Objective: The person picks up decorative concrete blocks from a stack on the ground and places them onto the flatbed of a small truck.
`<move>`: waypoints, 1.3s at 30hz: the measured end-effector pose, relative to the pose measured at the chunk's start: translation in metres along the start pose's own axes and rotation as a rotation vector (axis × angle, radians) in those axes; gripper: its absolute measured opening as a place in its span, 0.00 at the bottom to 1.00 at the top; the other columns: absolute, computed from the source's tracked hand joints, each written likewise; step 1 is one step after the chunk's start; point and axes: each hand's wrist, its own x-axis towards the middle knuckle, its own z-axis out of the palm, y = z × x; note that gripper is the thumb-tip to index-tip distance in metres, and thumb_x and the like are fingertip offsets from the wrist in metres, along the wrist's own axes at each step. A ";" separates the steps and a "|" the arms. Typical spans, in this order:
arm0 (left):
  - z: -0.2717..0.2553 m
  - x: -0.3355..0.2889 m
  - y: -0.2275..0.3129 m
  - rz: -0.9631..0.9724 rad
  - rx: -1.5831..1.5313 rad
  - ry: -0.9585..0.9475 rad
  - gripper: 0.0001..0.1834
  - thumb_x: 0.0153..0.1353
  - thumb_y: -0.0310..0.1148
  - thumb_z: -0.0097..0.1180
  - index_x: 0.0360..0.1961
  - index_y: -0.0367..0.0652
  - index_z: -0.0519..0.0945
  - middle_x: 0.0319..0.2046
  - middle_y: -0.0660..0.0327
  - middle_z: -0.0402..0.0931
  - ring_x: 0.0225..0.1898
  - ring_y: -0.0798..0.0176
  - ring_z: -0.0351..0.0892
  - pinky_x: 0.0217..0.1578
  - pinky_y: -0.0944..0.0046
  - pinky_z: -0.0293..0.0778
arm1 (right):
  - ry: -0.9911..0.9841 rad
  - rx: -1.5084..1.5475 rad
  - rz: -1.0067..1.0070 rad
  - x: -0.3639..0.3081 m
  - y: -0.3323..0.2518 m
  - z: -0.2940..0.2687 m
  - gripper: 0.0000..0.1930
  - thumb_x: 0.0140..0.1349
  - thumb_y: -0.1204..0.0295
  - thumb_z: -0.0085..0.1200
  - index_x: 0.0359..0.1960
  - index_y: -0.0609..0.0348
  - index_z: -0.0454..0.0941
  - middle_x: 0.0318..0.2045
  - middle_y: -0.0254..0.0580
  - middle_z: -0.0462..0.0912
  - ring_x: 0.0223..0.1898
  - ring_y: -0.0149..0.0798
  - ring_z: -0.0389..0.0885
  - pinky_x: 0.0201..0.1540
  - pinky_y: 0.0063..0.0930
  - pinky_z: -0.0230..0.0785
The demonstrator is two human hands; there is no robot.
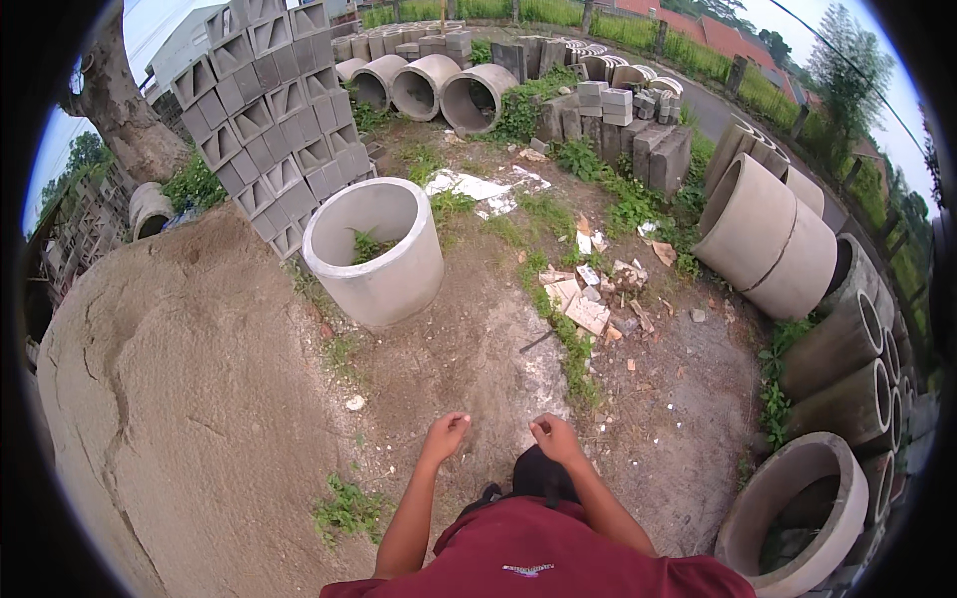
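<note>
My left hand (446, 437) is held out in front of my body above the dirt ground, its fingers curled in, and nothing shows in it. Level with it, my right hand (555, 439) is likewise curled with thumb and fingers close together, and no object is visible there. The two hands are apart and touch nothing. Ahead and to the left stands an upright concrete ring (414, 269) with green weeds inside. Broken tile pieces (583, 304) and rubble lie on the ground ahead to the right.
A large sand heap (199, 399) fills the left side. Behind the ring rises a tall stack of hollow concrete blocks (269, 110). Concrete pipes (768, 234) line the right, with another ring (797, 518) close by. More pipes (424, 88) and concrete slabs (668, 159) stand farther back.
</note>
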 end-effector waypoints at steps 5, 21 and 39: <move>-0.009 0.160 0.009 -0.010 -0.194 0.018 0.16 0.65 0.40 0.58 0.45 0.38 0.81 0.37 0.57 0.83 0.40 0.65 0.81 0.42 0.65 0.75 | 0.026 0.085 0.024 0.166 -0.012 0.002 0.13 0.63 0.63 0.59 0.35 0.62 0.80 0.26 0.47 0.83 0.28 0.41 0.84 0.34 0.33 0.74; -0.065 0.652 0.206 -0.005 -0.200 0.213 0.16 0.66 0.40 0.56 0.45 0.38 0.81 0.37 0.57 0.83 0.38 0.66 0.82 0.41 0.64 0.77 | -0.125 0.025 -0.161 0.754 -0.065 -0.051 0.13 0.61 0.65 0.60 0.37 0.64 0.80 0.29 0.50 0.85 0.33 0.43 0.86 0.38 0.33 0.76; -0.250 1.154 0.352 0.082 -0.046 0.313 0.17 0.64 0.39 0.58 0.46 0.35 0.80 0.35 0.55 0.83 0.37 0.64 0.82 0.40 0.65 0.76 | -0.132 0.067 -0.183 1.292 -0.159 0.019 0.11 0.60 0.67 0.61 0.32 0.65 0.79 0.24 0.44 0.83 0.26 0.34 0.82 0.32 0.29 0.73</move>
